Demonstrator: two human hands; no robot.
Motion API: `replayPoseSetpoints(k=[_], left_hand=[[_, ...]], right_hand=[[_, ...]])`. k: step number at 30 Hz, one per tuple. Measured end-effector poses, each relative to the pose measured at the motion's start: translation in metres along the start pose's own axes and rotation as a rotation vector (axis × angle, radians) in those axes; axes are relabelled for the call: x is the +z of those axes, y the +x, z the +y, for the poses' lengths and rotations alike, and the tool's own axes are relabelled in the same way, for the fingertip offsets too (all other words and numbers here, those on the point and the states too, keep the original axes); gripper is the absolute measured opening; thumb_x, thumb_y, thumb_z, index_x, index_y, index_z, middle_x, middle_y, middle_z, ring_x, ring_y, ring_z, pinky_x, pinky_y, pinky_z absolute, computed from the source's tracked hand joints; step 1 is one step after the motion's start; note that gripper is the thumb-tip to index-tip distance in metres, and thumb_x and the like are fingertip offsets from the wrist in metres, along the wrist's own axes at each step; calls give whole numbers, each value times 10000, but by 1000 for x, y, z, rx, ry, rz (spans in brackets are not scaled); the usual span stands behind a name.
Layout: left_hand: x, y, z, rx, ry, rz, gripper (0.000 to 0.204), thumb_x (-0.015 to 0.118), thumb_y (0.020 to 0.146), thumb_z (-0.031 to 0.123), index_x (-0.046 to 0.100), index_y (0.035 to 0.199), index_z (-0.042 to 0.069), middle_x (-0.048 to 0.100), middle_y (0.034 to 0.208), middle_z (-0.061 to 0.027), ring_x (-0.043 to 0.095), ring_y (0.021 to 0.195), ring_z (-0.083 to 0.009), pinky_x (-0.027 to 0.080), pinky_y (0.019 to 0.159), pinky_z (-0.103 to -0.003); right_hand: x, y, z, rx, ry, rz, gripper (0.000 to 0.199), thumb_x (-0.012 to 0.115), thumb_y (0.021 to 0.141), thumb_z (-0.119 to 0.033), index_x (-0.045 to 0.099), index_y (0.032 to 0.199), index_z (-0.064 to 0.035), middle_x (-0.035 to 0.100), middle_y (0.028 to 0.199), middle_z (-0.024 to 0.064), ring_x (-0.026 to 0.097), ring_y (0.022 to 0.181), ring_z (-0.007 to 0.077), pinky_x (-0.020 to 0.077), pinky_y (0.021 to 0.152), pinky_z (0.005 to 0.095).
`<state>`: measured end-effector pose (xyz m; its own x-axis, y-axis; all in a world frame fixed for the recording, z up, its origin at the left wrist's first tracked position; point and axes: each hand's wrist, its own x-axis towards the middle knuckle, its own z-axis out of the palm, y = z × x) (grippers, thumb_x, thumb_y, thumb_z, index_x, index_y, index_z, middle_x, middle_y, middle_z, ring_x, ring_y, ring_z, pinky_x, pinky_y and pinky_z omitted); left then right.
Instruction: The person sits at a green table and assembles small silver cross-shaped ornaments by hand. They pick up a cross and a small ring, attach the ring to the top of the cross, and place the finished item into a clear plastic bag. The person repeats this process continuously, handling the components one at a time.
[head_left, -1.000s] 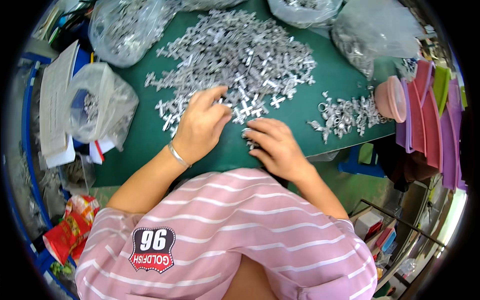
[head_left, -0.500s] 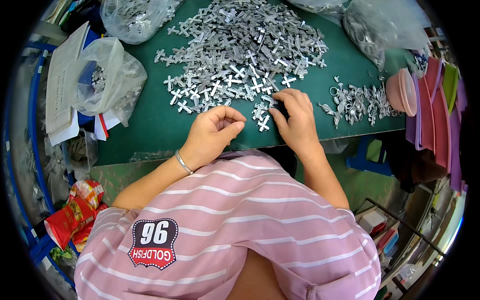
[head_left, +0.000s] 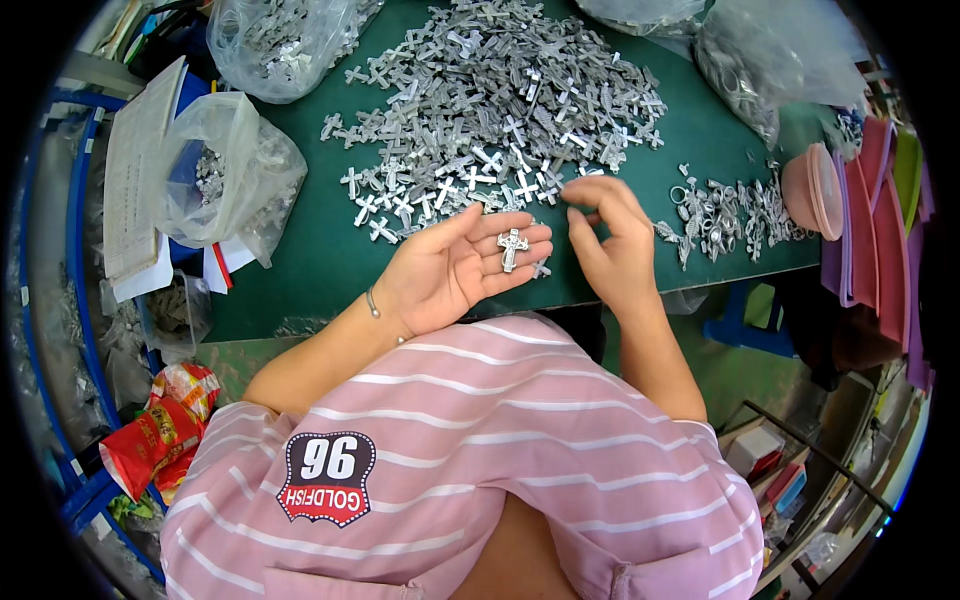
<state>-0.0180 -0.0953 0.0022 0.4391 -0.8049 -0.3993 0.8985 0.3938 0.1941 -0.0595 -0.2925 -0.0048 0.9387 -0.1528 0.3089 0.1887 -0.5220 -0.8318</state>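
Observation:
My left hand [head_left: 450, 265] is turned palm up with its fingers stretched out. A silver cross pendant [head_left: 512, 250] with a raised pattern rests on those fingers. Another small silver cross [head_left: 541, 269] is partly covered beside the fingertips. To the right, my right hand [head_left: 610, 235] hovers at the near edge of the pile, fingers loosely bent and thumb apart, and I see nothing between them. Beyond both hands spreads a large heap of silver metal crosses [head_left: 510, 90] on the green tabletop [head_left: 300, 290].
Silver clasps and key rings [head_left: 725, 215] lie at the right, by a pink cup [head_left: 812, 190]. Clear plastic bags of metal parts [head_left: 235, 170] stand at the left, with others along the far side. A red snack packet [head_left: 150, 440] hangs at lower left.
My left hand has turned from half curled to palm up, and a cross pendant now lies on its fingers. My right hand has moved slightly right, off the crosses near the edge.

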Motion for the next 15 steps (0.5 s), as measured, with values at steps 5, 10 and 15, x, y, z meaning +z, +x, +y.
replayPoseSetpoints(k=[5,10,15], left_hand=[[4,-4,6,70,-82,-84,630,239,962,444,329,1323,-64,303,1393,-243,305,1305,-333,268,1078,-429],[5,-4,7,104,-116,-92,659,253,953,471,324,1325,-69,306,1391,-246,305,1306,-330,261,1079,-425],[3,-1,6,96,-123,-101,674,256,948,484,325,1323,-72,300,1393,-248,307,1305,-330,259,1081,-423]], right_hand=[[6,8,19,-94,-326,-51,172,614,716,43,621,876,-21,616,826,124,597,759,287,475,670,327],[2,0,17,283,88,28,136,627,786,2,640,921,13,651,793,106,633,656,166,500,566,254],[-8,-4,0,583,636,24,157,594,834,-9,617,966,71,659,839,134,641,687,151,534,589,235]])
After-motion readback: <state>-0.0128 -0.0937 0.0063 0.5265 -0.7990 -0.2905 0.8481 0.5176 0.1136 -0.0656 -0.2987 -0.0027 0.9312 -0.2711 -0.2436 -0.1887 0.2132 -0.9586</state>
